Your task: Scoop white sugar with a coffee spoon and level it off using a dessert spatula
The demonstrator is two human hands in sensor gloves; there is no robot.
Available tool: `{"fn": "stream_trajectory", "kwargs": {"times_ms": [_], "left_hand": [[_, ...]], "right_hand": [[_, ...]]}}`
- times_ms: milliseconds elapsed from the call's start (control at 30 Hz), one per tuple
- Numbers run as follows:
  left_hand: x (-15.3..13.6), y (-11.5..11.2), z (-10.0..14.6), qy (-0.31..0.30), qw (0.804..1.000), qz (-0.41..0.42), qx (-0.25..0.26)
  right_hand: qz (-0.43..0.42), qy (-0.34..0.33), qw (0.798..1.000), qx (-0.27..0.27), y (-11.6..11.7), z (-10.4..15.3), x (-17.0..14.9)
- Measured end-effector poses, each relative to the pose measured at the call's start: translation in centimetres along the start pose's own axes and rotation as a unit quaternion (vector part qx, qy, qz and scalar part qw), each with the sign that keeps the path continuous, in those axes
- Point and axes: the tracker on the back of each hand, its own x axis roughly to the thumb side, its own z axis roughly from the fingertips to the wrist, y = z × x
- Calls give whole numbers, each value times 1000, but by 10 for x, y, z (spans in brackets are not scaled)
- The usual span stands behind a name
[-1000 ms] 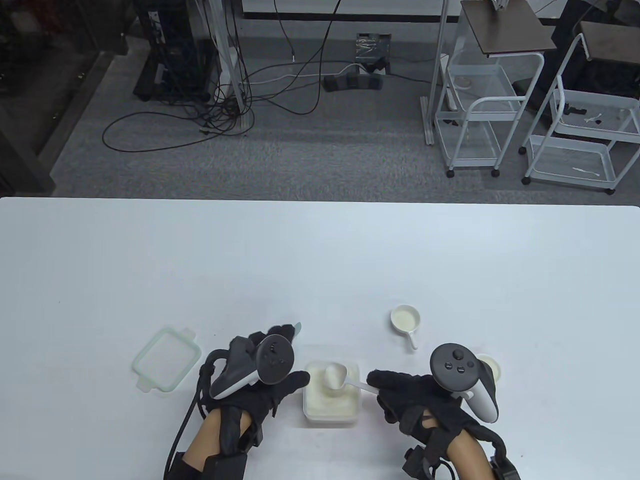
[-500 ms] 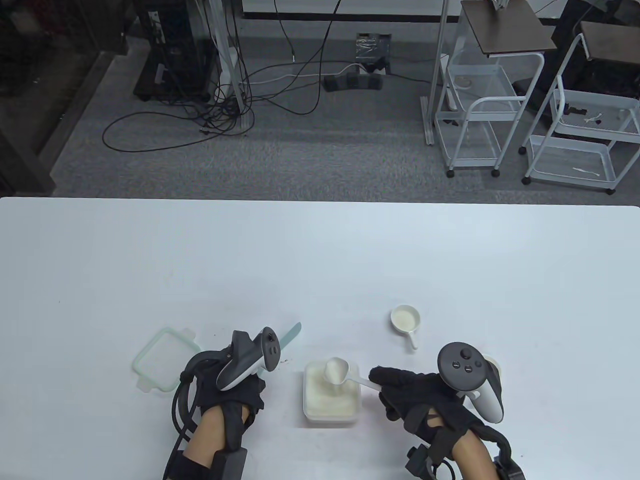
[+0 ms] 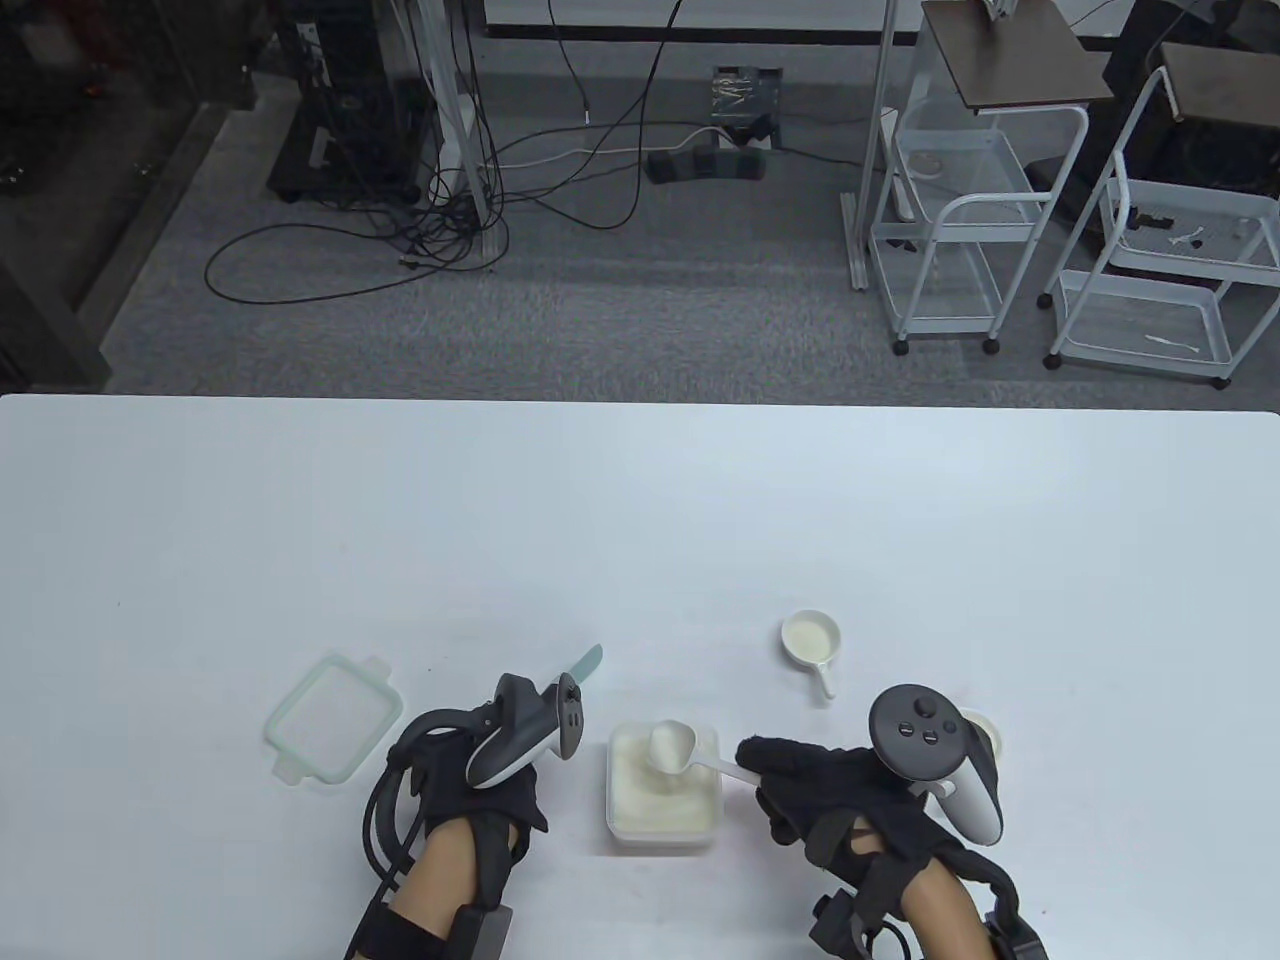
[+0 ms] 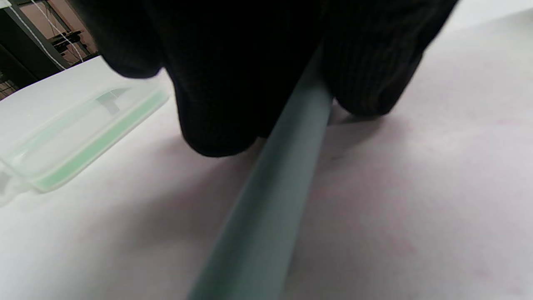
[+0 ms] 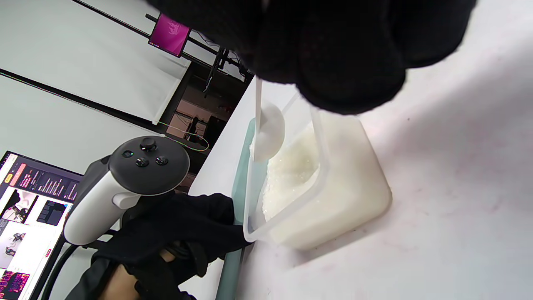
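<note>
1. Since a second ago the left hand [image 3: 470,790] has drawn back off the container's left rim and rolled onto its side, so more of the dessert spatula [image 3: 585,662] now shows beyond it; the right hand [image 3: 850,800] and the spoon have barely shifted.
2. Nearest, the left hand is closed around the teal handle of the dessert spatula, fingers [image 4: 233,83] wrapped over it just above the surface [image 3: 640,520].
3. The right hand pinches the handle of the coffee spoon [image 3: 672,746], whose bowl, heaped with sugar, hangs over the container.
4. The square container of white sugar [image 3: 663,795] sits between the two hands, near the surface's near edge.
5. A clear lid with a green rim [image 3: 333,717] lies to the left of the left hand.
6. Just behind the right hand's tracker a small cream dish [image 3: 985,735] peeks out, mostly hidden.
7. Farther off, right of centre, a small white handled cup [image 3: 811,640] stands alone.
</note>
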Motion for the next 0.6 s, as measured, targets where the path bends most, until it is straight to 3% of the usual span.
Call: {"fn": "stream_trajectory", "kwargs": {"times_ms": [200,367,467,600], "left_hand": [[-11,8,3,-25,997,71,3],[-13,33,28,-117,966,232,14],[0,42,45,-172,949,264,5],[22,46,63,-216,944,247,0]], "right_hand": [[-9,0,1000,-4,-2,1,-1],[-22,7,1000,-9,-6,1,-5],[-27,12,1000,-11,-7,0,-8],[-28,15,999,-11,-7,0,-9]]}}
